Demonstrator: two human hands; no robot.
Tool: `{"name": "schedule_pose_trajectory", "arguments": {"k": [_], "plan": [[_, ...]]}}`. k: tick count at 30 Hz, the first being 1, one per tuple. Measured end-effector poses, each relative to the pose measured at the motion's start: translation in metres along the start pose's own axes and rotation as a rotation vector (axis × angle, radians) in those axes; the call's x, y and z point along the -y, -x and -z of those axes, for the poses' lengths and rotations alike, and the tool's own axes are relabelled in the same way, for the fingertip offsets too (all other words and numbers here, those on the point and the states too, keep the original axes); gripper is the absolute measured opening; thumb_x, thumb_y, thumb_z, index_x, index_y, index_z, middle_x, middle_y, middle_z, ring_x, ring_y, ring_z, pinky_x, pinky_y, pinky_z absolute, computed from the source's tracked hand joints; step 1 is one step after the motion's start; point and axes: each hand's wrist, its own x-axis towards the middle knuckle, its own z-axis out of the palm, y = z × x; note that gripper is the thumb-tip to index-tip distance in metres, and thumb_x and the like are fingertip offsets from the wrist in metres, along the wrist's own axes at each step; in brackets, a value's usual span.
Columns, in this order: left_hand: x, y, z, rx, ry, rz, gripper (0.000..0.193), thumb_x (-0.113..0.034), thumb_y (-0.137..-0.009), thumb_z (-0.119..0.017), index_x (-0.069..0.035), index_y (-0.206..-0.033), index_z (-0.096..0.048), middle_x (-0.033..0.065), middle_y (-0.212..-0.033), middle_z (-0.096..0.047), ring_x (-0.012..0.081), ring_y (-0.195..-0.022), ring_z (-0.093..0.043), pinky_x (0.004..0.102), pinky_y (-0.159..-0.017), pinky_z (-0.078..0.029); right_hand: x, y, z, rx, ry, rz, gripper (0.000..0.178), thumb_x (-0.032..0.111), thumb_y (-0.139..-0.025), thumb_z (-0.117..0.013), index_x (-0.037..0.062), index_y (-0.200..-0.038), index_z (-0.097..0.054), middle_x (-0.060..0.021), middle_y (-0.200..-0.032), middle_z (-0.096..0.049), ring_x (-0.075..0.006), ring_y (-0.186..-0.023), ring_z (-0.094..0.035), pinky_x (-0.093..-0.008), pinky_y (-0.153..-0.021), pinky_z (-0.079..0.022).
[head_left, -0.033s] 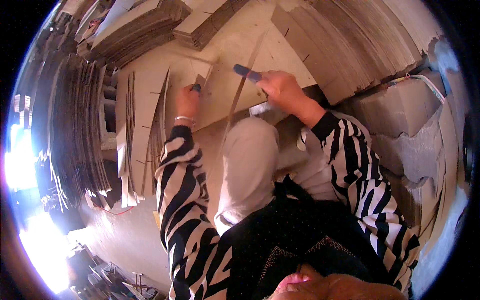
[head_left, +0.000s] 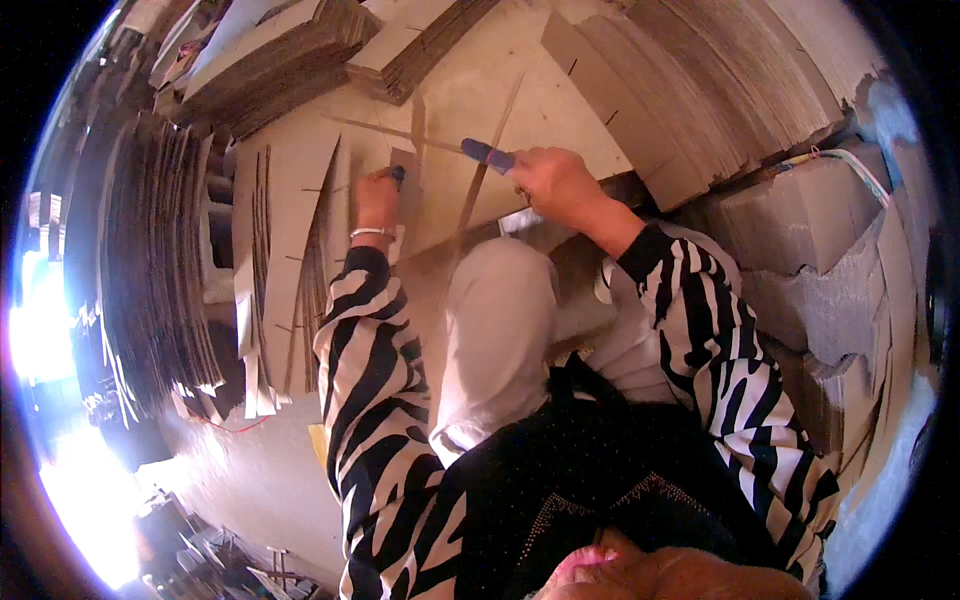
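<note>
My right hand (head_left: 560,185) is wrapped round a flat, dark blue tool (head_left: 488,156) with a red band, its blunt end pointing left; I cannot make out its exact kind. Closed fingers of my left hand (head_left: 376,203) are at a narrow brown cardboard piece (head_left: 405,190), which seems to be in their grip. A small dark blue thing (head_left: 398,173) shows at those fingertips, too small to name. Between the hands, thin cardboard strips (head_left: 490,150) lie crossing on the pale board (head_left: 450,205), partly blurred.
Slit cardboard sheets (head_left: 290,220) lean left of my left hand. Cardboard stacks (head_left: 275,70) stand at the far side, with a large stack (head_left: 690,90) to the right. Dark upright sheets (head_left: 150,250) fill the left. A pale cable (head_left: 850,165) runs at right.
The tool in my right hand has shifted slightly left and down. The long strip beside it has moved, and more of the cardboard piece shows by my left hand.
</note>
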Motion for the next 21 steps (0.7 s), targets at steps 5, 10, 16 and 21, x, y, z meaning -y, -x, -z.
{"name": "schedule_pose_trajectory", "arguments": {"k": [5,10,16,21], "plan": [[-0.003,-0.005,-0.038,-0.064,0.811,0.210,0.029,-0.007,-0.084,-0.047,0.005,-0.099,-0.069,0.0101,-0.080,-0.068,0.0177,-0.073,-0.061,0.0344,-0.063,-0.047,0.004,-0.007,-0.012,0.081,-0.006,-0.113,0.023,0.004,-0.072,-0.058,0.0105,-0.094,-0.060,-0.0088,-0.082,-0.060,-0.0312,-0.077,-0.062,-0.0436,-0.062,-0.050],[-0.030,0.001,-0.006,0.006,1.012,0.230,0.023,-0.014,-0.080,-0.060,0.004,-0.092,-0.069,0.0012,-0.064,-0.054,0.0112,-0.060,-0.047,0.0295,-0.054,-0.038,-0.015,0.011,-0.013,0.177,0.075,-0.129,0.028,0.011,-0.078,-0.060,0.0152,-0.105,-0.061,-0.0098,-0.077,-0.064,-0.0311,-0.073,-0.066,-0.0462,-0.059,-0.052],[-0.004,-0.002,0.032,-0.034,0.703,-0.011,0.024,-0.014,-0.081,-0.060,0.004,-0.093,-0.067,0.0125,-0.062,-0.058,0.0162,-0.057,-0.050,0.0345,-0.054,-0.040,-0.005,0.000,0.000,0.263,0.033,-0.206,0.031,0.003,-0.075,-0.057,0.0127,-0.104,-0.060,-0.0087,-0.085,-0.063,-0.0319,-0.083,-0.064,-0.0468,-0.065,-0.050],[-0.013,-0.004,0.045,-0.088,0.275,-0.175,0.025,-0.017,-0.082,-0.060,-0.004,-0.103,-0.068,0.0167,-0.073,-0.065,0.0291,-0.065,-0.062,0.0405,-0.063,-0.048,-0.009,-0.010,-0.011,0.329,0.051,-0.264,0.031,0.007,-0.077,-0.059,0.0144,-0.107,-0.059,-0.0105,-0.085,-0.065,-0.0329,-0.084,-0.065,-0.0480,-0.065,-0.051]]}}
